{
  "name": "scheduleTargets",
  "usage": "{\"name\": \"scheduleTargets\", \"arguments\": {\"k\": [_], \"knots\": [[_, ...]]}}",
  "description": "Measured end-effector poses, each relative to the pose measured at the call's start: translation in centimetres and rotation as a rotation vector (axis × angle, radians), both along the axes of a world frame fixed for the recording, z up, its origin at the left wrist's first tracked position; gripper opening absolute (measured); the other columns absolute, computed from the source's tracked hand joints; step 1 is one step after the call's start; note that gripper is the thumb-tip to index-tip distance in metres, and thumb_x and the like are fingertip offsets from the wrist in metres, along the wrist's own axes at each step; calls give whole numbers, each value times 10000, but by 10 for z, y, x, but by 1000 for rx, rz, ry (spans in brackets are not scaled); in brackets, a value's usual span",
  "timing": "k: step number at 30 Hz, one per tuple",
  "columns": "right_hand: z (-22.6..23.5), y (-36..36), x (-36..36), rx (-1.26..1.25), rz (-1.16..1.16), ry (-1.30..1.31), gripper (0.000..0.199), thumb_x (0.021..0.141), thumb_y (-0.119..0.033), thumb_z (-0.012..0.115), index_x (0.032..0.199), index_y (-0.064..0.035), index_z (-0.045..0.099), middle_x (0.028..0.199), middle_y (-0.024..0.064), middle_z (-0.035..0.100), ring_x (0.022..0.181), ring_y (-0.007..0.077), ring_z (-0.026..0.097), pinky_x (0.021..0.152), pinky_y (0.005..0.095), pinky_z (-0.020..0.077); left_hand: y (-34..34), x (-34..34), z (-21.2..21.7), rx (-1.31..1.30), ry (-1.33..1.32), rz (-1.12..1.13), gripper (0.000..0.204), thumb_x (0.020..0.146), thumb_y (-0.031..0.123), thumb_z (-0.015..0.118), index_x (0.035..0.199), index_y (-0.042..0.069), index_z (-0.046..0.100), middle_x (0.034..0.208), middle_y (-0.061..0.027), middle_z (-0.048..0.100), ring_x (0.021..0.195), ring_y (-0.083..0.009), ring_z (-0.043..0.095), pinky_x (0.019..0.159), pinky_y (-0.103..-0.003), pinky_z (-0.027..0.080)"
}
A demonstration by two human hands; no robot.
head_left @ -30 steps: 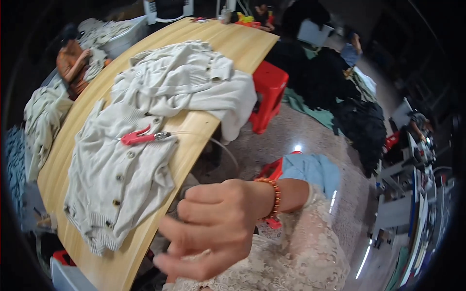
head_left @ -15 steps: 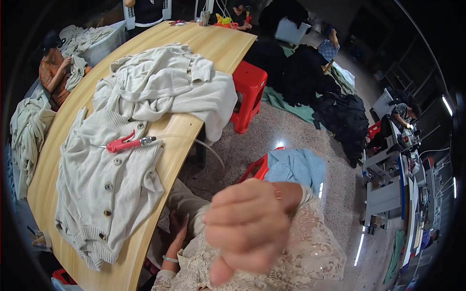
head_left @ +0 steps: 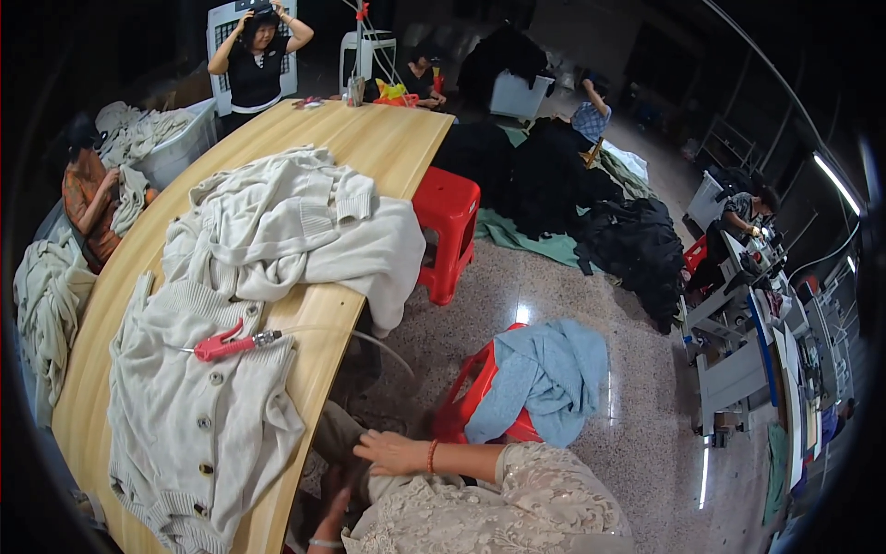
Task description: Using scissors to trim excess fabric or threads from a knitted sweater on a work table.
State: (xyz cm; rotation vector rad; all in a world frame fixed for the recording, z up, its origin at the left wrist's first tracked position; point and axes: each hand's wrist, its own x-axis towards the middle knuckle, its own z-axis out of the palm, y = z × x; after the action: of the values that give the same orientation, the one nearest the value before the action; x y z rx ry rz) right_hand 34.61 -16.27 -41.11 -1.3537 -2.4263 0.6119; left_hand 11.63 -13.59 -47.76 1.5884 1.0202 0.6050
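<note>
My right hand, with a red bead bracelet at its wrist, lies with stretched fingers on my trousered thigh beside the table edge. Lower down and partly in shadow is my left hand, a pale bangle on its wrist; its fingers are blurred. Neither hand touches the cream buttoned cardigan lying on the table. On that cardigan rests a red air blow gun, its clear hose running off the table edge. A second heap of cream knitwear lies behind it.
The wooden table curves along my left. A red stool stands by its edge; another holds light-blue cloth. Dark garments pile on the floor. Several people work around, one standing person behind the table. Sewing machines are at right.
My right hand has dropped from in front of the camera to my thigh. My left hand sits lower in view. The view has shifted upward, showing more of the standing person.
</note>
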Motion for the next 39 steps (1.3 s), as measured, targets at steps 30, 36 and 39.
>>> {"name": "scheduleTargets", "arguments": {"k": [30,36,39], "knots": [[83,6,-50,-355,143,-99,275,894,-287,636,1084,-92,675,999,122,658,961,325,642,840,414,516,-65,-105,222,-58,-154,-44,197,885,124,689,1052,22,664,936,-90,662,858,-190,644,743,-295,503],[148,59,-103,-282,334,375,154,876,-171,684,972,-52,698,887,139,691,770,315,676,707,379,542,-40,-160,240,770,362,485,420,725,102,792,1105,63,617,1182,-141,583,1098,-352,538,934,-458,427],[177,112,-119,239,269,424,147,823,-64,676,969,-69,690,897,125,671,832,316,652,724,396,533,-25,-180,237,741,663,595,558,730,161,792,1238,73,579,1372,-147,493,1282,-353,432,1051,-476,343]]}}
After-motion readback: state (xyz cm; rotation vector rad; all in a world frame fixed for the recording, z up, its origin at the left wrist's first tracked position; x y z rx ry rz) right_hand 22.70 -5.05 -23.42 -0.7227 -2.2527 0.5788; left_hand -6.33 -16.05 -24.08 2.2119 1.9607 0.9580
